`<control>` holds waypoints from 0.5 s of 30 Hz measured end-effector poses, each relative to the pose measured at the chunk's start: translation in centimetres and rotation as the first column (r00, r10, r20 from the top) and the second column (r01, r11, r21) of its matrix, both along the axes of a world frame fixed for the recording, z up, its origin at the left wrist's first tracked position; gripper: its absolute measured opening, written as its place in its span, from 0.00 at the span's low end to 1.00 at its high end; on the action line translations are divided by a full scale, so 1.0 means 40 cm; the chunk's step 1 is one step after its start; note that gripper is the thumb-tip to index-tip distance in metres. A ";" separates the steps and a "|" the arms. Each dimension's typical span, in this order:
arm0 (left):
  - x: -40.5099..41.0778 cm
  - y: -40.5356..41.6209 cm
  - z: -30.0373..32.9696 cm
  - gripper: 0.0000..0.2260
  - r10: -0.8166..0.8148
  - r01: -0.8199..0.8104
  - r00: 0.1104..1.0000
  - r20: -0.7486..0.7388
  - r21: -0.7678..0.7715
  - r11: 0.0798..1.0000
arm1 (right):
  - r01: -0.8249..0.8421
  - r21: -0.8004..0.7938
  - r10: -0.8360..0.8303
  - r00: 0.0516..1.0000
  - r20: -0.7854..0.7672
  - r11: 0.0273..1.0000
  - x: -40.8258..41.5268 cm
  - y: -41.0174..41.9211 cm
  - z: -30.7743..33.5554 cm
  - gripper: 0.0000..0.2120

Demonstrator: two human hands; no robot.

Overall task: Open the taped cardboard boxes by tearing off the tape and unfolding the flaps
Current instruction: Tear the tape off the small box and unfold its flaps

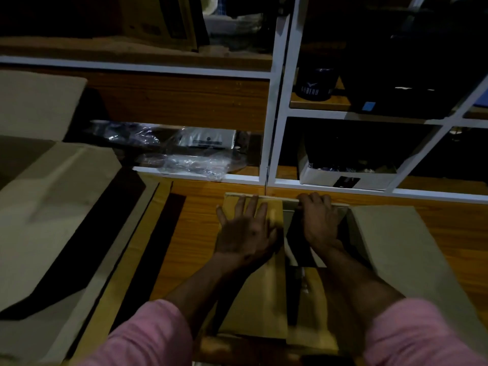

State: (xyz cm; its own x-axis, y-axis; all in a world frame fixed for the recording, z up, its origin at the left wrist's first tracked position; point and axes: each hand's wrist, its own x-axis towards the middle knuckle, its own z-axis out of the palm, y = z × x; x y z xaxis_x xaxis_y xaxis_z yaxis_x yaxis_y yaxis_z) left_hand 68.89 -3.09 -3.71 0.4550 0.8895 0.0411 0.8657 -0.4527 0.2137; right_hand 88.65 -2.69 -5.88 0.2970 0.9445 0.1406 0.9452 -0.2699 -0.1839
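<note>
A brown cardboard box (266,299) stands on the wooden floor right below me. Its right flap (412,260) is folded out flat to the right, and the dark inside shows. My left hand (245,231) lies flat, fingers spread, on the left flap. My right hand (320,220) reaches over the opening, and its fingers curl over the far flap's edge (280,198). The room is dim, and I cannot make out any tape.
A larger opened cardboard box (52,207) with spread flaps fills the left side. A white-framed shelf unit (274,128) stands just beyond, with clear plastic bags (190,154), a white carton (343,178) and a dark pot (315,85).
</note>
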 end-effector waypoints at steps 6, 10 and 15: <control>0.055 -0.064 0.031 0.40 -0.137 0.125 0.987 -0.087 -0.135 0.983 | -0.128 0.008 0.128 0.984 -0.127 0.992 -0.004 -0.015 0.044 0.21; 0.074 -0.090 0.100 0.34 -0.439 0.415 0.892 -0.107 -0.191 0.889 | -0.171 0.020 0.169 0.938 -0.303 0.985 -0.053 -0.161 0.105 0.18; 0.050 -0.112 0.204 0.10 -0.505 0.487 0.805 -0.313 -0.139 0.862 | -0.158 -0.223 0.047 0.898 -0.437 0.962 -0.127 -0.333 0.113 0.15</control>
State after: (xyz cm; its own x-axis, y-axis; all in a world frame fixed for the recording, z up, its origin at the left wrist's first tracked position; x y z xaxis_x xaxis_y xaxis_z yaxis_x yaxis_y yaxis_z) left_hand 70.91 -7.57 4.45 0.8130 0.5358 -0.2277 0.5489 -0.8359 -0.0072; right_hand 83.59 -16.01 -1.35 0.1748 0.9601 -0.2181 0.8167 -0.2652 -0.5126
